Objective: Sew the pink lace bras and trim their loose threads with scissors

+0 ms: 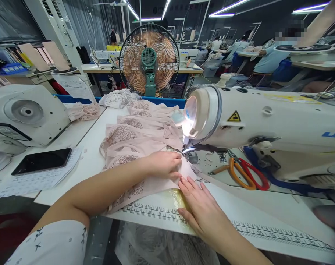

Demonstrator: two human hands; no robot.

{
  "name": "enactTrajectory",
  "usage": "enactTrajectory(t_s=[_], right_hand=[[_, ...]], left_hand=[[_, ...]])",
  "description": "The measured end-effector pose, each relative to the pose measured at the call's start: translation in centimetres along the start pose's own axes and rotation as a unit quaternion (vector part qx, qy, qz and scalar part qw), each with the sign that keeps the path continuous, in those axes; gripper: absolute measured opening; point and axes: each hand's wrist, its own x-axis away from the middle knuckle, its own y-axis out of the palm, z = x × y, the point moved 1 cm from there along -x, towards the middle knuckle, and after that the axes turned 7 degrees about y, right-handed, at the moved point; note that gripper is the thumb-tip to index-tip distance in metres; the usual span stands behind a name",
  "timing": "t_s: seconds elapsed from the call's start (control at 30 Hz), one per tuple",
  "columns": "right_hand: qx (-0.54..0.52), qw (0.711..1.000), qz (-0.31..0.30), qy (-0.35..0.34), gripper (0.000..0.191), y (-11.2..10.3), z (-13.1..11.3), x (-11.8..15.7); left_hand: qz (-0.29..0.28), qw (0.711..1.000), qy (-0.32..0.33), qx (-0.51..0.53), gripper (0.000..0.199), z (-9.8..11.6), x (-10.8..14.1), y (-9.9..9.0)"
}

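Observation:
Pale pink lace fabric (123, 134) lies in overlapping pieces on the white table, left of a sewing machine (255, 114) whose lamp is lit. My left hand (165, 164) rests on the fabric just left of the needle area, its fingers bent together; whatever they may pinch is hidden. My right hand (199, 204) lies flat with fingers spread, its fingertips on the fabric edge below the needle and its thumb near a yellow tape strip (178, 200) on the table. The two hands almost touch.
Orange-handled scissors (240, 173) and a red-handled pair (257, 175) lie under the machine arm. A black phone (42, 161) sits on papers at left, near another machine (29, 114). Behind stands a large fan (149, 59). People sit at the back right.

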Motion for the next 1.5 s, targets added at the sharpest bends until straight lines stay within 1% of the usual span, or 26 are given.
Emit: enactTrajectory(t_s=[0.13,0.37,0.53,0.6,0.67,0.7,0.77,0.83,0.87,0.93,1.0,1.1,1.17,1.3,1.5], right_hand=[[0.010,1.000,-0.006,-0.002,0.057,-0.3,-0.1,-0.3],[-0.003,1.000,0.003,0.000,0.057,-0.2,0.0,-0.5],[0.006,1.000,0.014,0.010,0.058,0.2,0.0,-1.5],[0.006,1.000,0.020,0.021,0.058,0.4,0.0,-2.1],[0.005,0.999,0.029,0.026,0.057,0.4,-0.1,-2.6],[0.005,0.999,0.035,0.027,0.057,0.4,-0.1,-2.7],[0.008,0.998,0.051,0.023,0.056,0.2,-0.1,-2.8],[0.018,0.997,0.069,0.017,0.052,-0.1,0.2,-2.6],[0.023,0.997,0.078,0.014,0.050,-0.3,0.4,-2.4],[0.028,0.995,0.095,0.007,0.048,-0.5,0.8,-2.1],[0.030,0.993,0.111,-0.002,0.049,-0.6,1.1,-2.0],[0.046,0.991,0.124,-0.016,0.049,-0.6,1.2,-2.2],[0.059,0.991,0.121,-0.014,0.050,-0.5,1.1,-2.7],[0.069,0.992,0.105,0.014,0.050,-0.2,0.7,-3.6],[0.051,0.992,0.113,0.037,0.051,0.2,0.5,-4.0]], left_hand=[[-0.013,1.000,0.001,-0.005,0.052,-0.3,-0.1,0.0],[-0.008,1.000,0.001,-0.023,0.051,-0.7,-0.2,0.0],[0.004,0.998,0.018,-0.067,0.045,-1.7,-0.6,-0.5],[0.013,0.995,0.029,-0.095,0.038,-1.6,-0.8,-0.8],[0.016,0.993,0.037,-0.114,0.027,-1.0,-0.9,-1.1],[0.021,0.992,0.040,-0.116,0.025,-0.4,-0.7,-1.1],[0.045,0.992,0.050,-0.111,0.026,1.1,-0.1,-0.8],[0.082,0.988,0.063,-0.114,0.027,2.5,0.9,-0.2],[0.098,0.985,0.068,-0.123,0.028,3.0,1.4,0.2],[0.107,0.979,0.078,-0.153,0.030,3.5,2.5,0.8],[0.097,0.975,0.088,-0.181,0.033,3.1,3.3,1.3],[0.086,0.970,0.103,-0.204,0.032,1.9,3.7,1.4],[0.089,0.967,0.112,-0.212,0.031,1.0,3.5,1.3],[0.097,0.962,0.137,-0.216,0.030,-0.4,3.0,1.2],[0.099,0.954,0.154,-0.237,0.030,-2.1,2.2,0.8]])
